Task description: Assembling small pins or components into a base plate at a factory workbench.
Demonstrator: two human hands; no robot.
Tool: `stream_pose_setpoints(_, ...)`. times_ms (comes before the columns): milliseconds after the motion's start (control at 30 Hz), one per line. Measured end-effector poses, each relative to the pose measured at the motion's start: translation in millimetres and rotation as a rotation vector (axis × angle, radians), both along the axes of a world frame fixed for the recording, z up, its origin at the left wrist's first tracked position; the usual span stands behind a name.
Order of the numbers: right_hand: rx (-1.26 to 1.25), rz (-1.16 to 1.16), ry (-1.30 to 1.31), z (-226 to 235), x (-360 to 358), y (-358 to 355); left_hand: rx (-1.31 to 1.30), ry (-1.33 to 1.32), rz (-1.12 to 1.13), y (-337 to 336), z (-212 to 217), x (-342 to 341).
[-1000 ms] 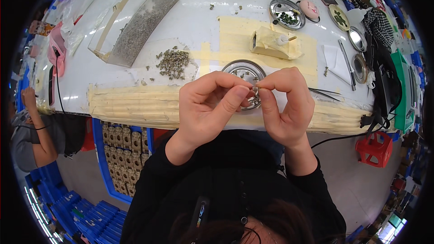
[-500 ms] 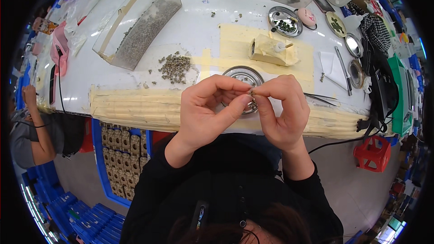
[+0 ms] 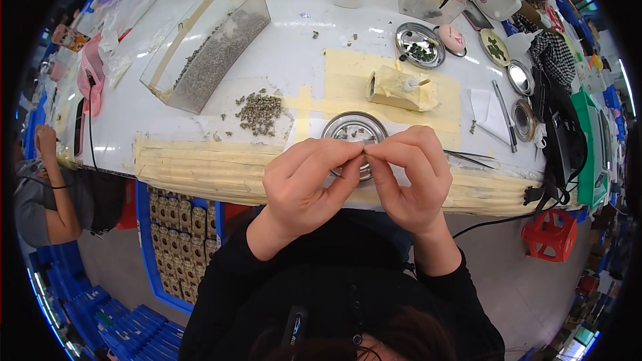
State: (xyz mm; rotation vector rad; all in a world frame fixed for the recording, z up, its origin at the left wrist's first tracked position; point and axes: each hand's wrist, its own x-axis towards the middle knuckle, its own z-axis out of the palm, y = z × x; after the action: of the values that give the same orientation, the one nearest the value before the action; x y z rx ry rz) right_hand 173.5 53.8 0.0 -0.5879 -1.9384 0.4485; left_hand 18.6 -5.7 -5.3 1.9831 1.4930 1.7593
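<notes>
L hand [image 3: 304, 177] & R hand [image 3: 416, 177] meet tip to tip, each w/ thumb + index pinching, prob. on a tiny metal part, hidden btwn them. Similar small metal parts [image 3: 259, 115] lie on desk [image 3: 294, 47], beyond & left of L hand; more in round dish [image 3: 354, 124] under the pinch. Likely light, stiff, maybe slippery; best gripped by opp. ends. Fragility: can't tell.
</notes>
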Motion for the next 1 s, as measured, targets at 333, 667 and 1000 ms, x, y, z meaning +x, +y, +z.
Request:
stream_pose_setpoints(333, -0.196, 0.075, 0.023, 4.5, 2.2, -0.2, -0.088, -0.248, -0.155, -0.9, -2.1, -4.1)
stream_pose_setpoints(667, -0.354, 0.166, 0.065, 7.2, 4.7, -0.2, 0.030, 0.043, -0.118, 2.8, 5.2, -8.1)
stream_pose_setpoints(1000, -0.285, 0.178, 0.020, 11.6, 6.1, 4.5, 0.140, 0.470, -0.127, 5.3, 26.1, -25.9)
